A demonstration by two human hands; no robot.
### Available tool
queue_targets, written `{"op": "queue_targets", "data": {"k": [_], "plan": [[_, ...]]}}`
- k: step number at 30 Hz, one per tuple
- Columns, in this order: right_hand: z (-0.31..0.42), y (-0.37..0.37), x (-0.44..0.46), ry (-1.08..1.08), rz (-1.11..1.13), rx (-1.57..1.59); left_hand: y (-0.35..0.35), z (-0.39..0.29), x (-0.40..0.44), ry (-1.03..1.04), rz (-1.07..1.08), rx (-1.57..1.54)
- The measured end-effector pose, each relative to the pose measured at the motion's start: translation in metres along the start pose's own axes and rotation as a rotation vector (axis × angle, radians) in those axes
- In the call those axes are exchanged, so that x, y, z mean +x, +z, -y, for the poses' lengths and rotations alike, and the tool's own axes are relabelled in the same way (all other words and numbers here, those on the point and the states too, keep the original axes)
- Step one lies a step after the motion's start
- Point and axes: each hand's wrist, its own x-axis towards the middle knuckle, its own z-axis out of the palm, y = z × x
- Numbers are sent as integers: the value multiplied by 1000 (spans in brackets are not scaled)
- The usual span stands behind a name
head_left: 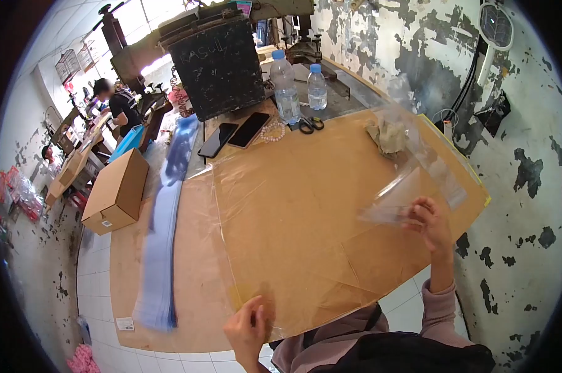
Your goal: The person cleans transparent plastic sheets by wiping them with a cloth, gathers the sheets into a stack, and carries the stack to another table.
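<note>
My right hand [431, 227] is above the right part of the brown-covered table, its fingers pinched on a clear plastic sheet [389, 202]. The sheet is see-through and shiny, so its full outline is hard to make out. Near the table's front edge is my left hand [246, 329], with fingers curled together; whatever they may hold cannot be made out. A faint yellowish patch shows just beyond its fingertips. Clear plastic film covers the brown tabletop [293, 211] between both hands. A long stack of bluish clear plastic strips [159, 261] lies to the left.
Two phones [234, 133], a bead bracelet [273, 131], black-handled scissors [310, 124] and two water bottles [286, 93] stand or lie at the back. A crumpled cloth [386, 138] sits back right. A cardboard box [116, 191] is left; a peeling wall [529, 205] borders the right.
</note>
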Motion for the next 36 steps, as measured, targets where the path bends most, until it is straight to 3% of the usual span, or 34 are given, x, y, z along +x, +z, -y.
{"op": "queue_targets", "data": {"k": [6, 15, 18, 20, 24, 27, 28, 31, 32, 34, 36], "plan": [[8, 26, -7, 81, 152, 87, 6, -25, 7, 230, 162, 53], [12, 29, -8, -96, 98, 267, 9, -23, 0, 235, 165, -3], [18, 62, -30, -70, 144, 299, 1, -48, 6, -36, 266, -231], [18, 90, -54, 7, 218, 347, 7, -60, 9, -114, 214, -614], [-13, 128, -105, 305, 585, 263, 21, -81, 17, -446, 141, -1449], [-41, 127, -120, 404, 1151, 76, 27, -51, 14, -401, 237, -1071], [-47, 125, -119, 397, 1347, 10, 22, -46, 16, -402, 153, -1042], [-12, 101, -83, -405, 1716, -351, -3, -23, 18, -403, -62, -807], [-9, 79, -63, -153, 1517, -355, -9, -11, 17, -398, -117, -636], [25, 74, -26, -454, 942, -529, -17, 13, 9, -476, -168, -528], [41, 76, 28, -892, 438, -1149, -24, 24, -1, -525, -198, -429]]}}
